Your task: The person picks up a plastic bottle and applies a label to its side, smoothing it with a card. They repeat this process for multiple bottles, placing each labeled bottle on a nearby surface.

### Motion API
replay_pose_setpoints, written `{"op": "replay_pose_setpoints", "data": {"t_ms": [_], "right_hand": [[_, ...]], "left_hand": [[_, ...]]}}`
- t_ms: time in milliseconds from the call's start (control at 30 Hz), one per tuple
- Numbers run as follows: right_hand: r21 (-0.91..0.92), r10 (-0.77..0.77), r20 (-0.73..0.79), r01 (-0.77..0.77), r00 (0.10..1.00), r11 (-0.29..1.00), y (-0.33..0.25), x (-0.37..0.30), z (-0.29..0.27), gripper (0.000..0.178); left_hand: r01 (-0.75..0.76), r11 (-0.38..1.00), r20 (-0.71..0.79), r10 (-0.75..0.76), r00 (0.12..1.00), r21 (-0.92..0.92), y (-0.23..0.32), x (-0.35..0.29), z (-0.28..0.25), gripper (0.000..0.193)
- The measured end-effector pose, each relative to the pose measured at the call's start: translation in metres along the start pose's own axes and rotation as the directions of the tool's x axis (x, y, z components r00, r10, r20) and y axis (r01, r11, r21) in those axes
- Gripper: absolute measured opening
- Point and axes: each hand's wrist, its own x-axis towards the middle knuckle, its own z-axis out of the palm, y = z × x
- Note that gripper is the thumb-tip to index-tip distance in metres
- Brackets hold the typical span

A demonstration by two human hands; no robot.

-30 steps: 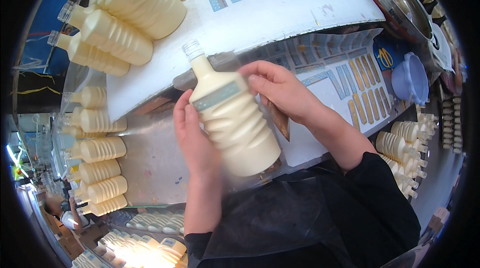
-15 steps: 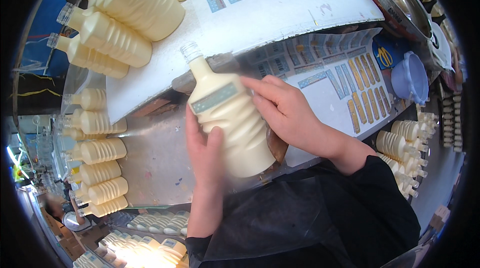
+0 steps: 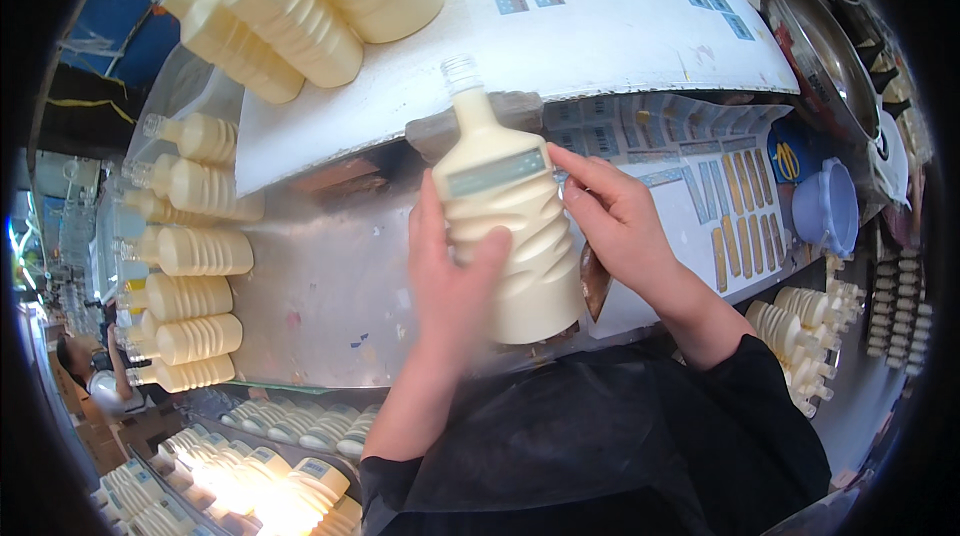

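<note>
A cream bottle (image 3: 515, 281) with a wavy ribbed body and a clear threaded neck is tilted slightly left in front of me. A pale blue-grey strip label (image 3: 497, 173) lies across its shoulder. My left hand (image 3: 450, 271), slightly blurred, is closed round the bottle's left side, thumb across the front and fingers along the edge. On the other side my right hand (image 3: 615, 216) has its index fingertip against the bottle at the label's right end, thumb close below, other fingers curled. Behind the neck is a grey-brown block (image 3: 480, 124). A brown pointed piece (image 3: 594, 283) shows beside the base.
Cream bottles (image 3: 205, 251) lie in a row at the left; taller ones (image 3: 290, 11) stand on the white board (image 3: 620, 46). A sheet of blue and gold labels (image 3: 660, 231) lies right, near a lavender bucket (image 3: 825, 206). More bottles (image 3: 795, 321) are lower right; a person (image 3: 105, 376) is far left.
The whole view has shifted, so the bottle and both hands appear further right. The bottle stands more upright. My left thumb has moved across its front; my right fingertip stays at the label's end.
</note>
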Motion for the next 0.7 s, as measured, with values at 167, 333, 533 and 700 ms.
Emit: {"op": "replay_pose_setpoints", "data": {"t_ms": [167, 333, 533, 700], "right_hand": [[0.214, 0.142, 0.024, -0.144, 0.990, 0.966, -0.004, 0.011, -0.002, 0.037], [0.307, 0.201, 0.159, -0.242, 0.967, 0.920, -0.012, 0.035, -0.008, 0.039], [0.255, 0.198, 0.163, -0.235, 0.967, 0.938, -0.009, 0.041, -0.002, 0.037], [0.237, 0.190, 0.155, -0.223, 0.969, 0.946, -0.002, 0.042, 0.000, 0.035]], "left_hand": [[0.026, 1.000, -0.047, -0.026, 0.999, -0.015, 0.005, 0.007, -0.006, 0.071], [0.206, 0.865, 0.007, -0.228, 0.974, -0.458, 0.024, 0.023, -0.008, 0.037], [0.208, 0.841, -0.021, -0.252, 0.968, -0.500, 0.016, 0.032, -0.004, 0.027], [0.205, 0.869, -0.020, -0.239, 0.971, -0.449, 0.008, 0.033, -0.006, 0.035]]}}
